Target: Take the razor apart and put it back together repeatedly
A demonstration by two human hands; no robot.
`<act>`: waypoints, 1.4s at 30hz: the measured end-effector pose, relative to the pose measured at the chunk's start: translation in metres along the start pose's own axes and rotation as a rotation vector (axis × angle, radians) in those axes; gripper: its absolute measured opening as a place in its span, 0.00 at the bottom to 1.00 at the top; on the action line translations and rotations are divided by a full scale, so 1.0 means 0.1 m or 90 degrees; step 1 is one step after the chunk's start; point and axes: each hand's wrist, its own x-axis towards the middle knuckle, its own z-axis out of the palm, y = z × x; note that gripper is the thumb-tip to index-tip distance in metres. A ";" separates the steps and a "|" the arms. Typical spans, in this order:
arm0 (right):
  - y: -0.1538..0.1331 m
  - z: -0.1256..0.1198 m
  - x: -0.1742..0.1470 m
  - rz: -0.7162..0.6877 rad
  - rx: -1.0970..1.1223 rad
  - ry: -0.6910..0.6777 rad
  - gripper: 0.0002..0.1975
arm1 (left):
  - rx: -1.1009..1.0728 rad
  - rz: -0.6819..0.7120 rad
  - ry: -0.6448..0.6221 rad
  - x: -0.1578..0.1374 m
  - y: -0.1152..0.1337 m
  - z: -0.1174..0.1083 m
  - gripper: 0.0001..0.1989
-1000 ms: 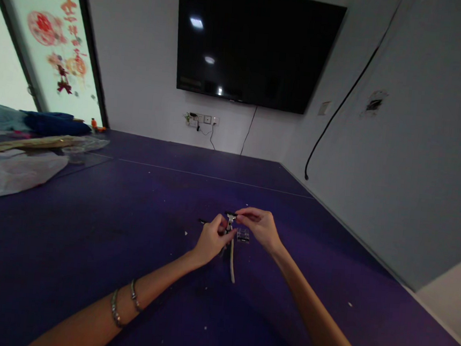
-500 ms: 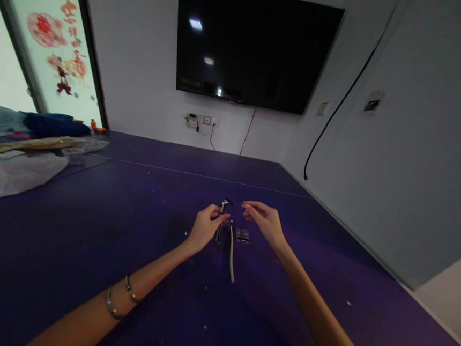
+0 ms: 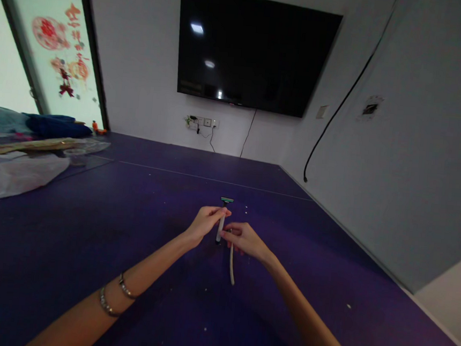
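Note:
My left hand (image 3: 206,226) is closed on a razor (image 3: 221,227) with a pale handle. The razor's head stands up above my fingers, its green-edged blade side showing, and the dark handle end points down. My right hand (image 3: 244,239) is at the lower part of the handle, thumb and fingers closed in a pinch on it. Partly under my right hand, a thin curved tan strip (image 3: 231,267) lies on the purple surface (image 3: 145,273). Two bracelets (image 3: 108,302) circle my left forearm.
White plastic sheeting (image 3: 20,179), a long tan piece (image 3: 35,146) and blue cloth (image 3: 57,126) lie at the far left. A large television (image 3: 257,51) hangs on the wall ahead. A black cable (image 3: 339,104) dangles along the right wall. Small white specks dot the surface.
My right hand has come down and left to the razor's handle, covering the small dark square piece. The razor has turned, so its blade side now faces me. White specks show where my right hand was.

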 end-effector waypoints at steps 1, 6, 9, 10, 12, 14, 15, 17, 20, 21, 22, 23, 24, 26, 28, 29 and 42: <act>-0.01 0.03 0.00 -0.006 0.005 -0.002 0.15 | 0.000 -0.006 -0.008 0.00 -0.01 0.01 0.14; -0.04 0.12 0.00 -0.045 -0.005 0.020 0.15 | -0.021 -0.010 -0.043 0.00 -0.04 0.02 0.15; 0.01 0.12 0.03 -0.072 -0.043 0.053 0.16 | -0.012 -0.014 -0.057 0.02 -0.05 0.00 0.16; 0.03 0.11 0.05 -0.074 -0.059 0.066 0.16 | 0.001 -0.019 -0.067 0.04 -0.06 -0.03 0.17; 0.08 0.07 0.08 -0.048 -0.090 0.096 0.18 | 0.035 -0.039 -0.086 0.09 -0.09 -0.10 0.19; 0.11 0.03 0.10 0.012 -0.113 0.125 0.19 | 0.070 -0.079 -0.077 0.15 -0.12 -0.23 0.22; 0.12 0.00 0.11 0.044 -0.122 0.134 0.20 | 0.086 -0.108 -0.057 0.19 -0.14 -0.30 0.24; 0.14 -0.02 0.12 0.093 -0.138 0.147 0.20 | 0.120 -0.148 -0.025 0.26 -0.16 -0.46 0.25; 0.19 0.02 0.13 0.133 -0.160 0.151 0.20 | 0.099 -0.177 0.037 0.34 -0.16 -0.68 0.27; 0.21 0.04 0.13 0.143 -0.168 0.150 0.20 | 0.087 -0.174 0.048 0.36 -0.15 -0.74 0.27; 0.23 0.07 0.14 0.152 -0.177 0.148 0.19 | 0.076 -0.172 0.052 0.38 -0.15 -0.78 0.27; 0.25 0.10 0.15 0.161 -0.185 0.144 0.19 | 0.068 -0.173 0.054 0.39 -0.14 -0.82 0.27; 0.26 0.13 0.16 0.169 -0.193 0.140 0.19 | 0.062 -0.174 0.052 0.40 -0.13 -0.84 0.28; 0.29 0.17 0.18 0.175 -0.209 0.135 0.18 | 0.057 -0.181 0.051 0.41 -0.11 -0.87 0.28; 0.30 0.21 0.19 0.168 -0.222 0.134 0.18 | 0.057 -0.181 0.047 0.42 -0.10 -0.87 0.28; 0.31 0.22 0.19 0.165 -0.229 0.130 0.18 | 0.058 -0.180 0.045 0.41 -0.10 -0.87 0.27; 0.30 0.34 0.24 0.207 -0.280 -0.065 0.12 | 0.136 -0.171 -0.023 0.42 -0.18 -0.85 0.25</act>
